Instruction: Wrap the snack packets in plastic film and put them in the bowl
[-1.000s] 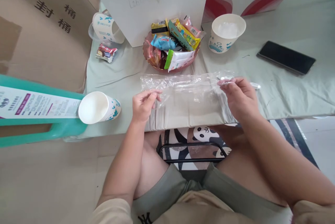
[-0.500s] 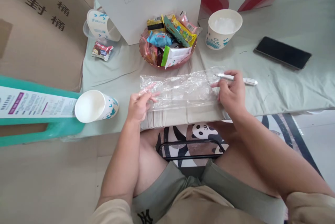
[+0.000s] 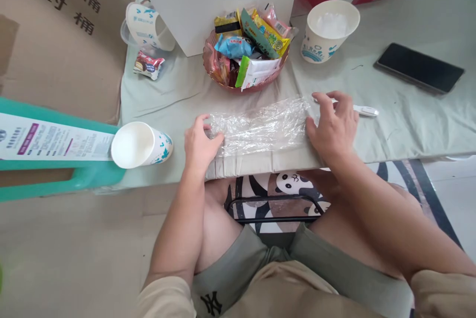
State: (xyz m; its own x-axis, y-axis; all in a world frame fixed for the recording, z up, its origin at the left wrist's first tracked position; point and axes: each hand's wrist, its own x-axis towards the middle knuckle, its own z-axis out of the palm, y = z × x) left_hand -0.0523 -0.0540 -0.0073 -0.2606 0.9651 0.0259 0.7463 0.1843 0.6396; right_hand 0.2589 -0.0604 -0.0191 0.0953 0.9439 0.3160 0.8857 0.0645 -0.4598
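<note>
A crinkled clear plastic sheet lies flat near the front edge of the cloth-covered table. My left hand grips its left end, with curled fingers pressed together. My right hand lies on its right end, fingers stretched and apart. A white pen lies on the cloth and pokes out from under my right fingers.
Behind the sheet stands a pink bowl of wrapped snacks. A paper cup stands at the back right and a black phone lies at the far right. Another cup lies on its side at left, with a snack packet further back.
The plastic sheet was lifted and stretched between both hands. It now lies lower on the table and looks narrower, with both hands pressing its ends. The pen has stayed in place.
</note>
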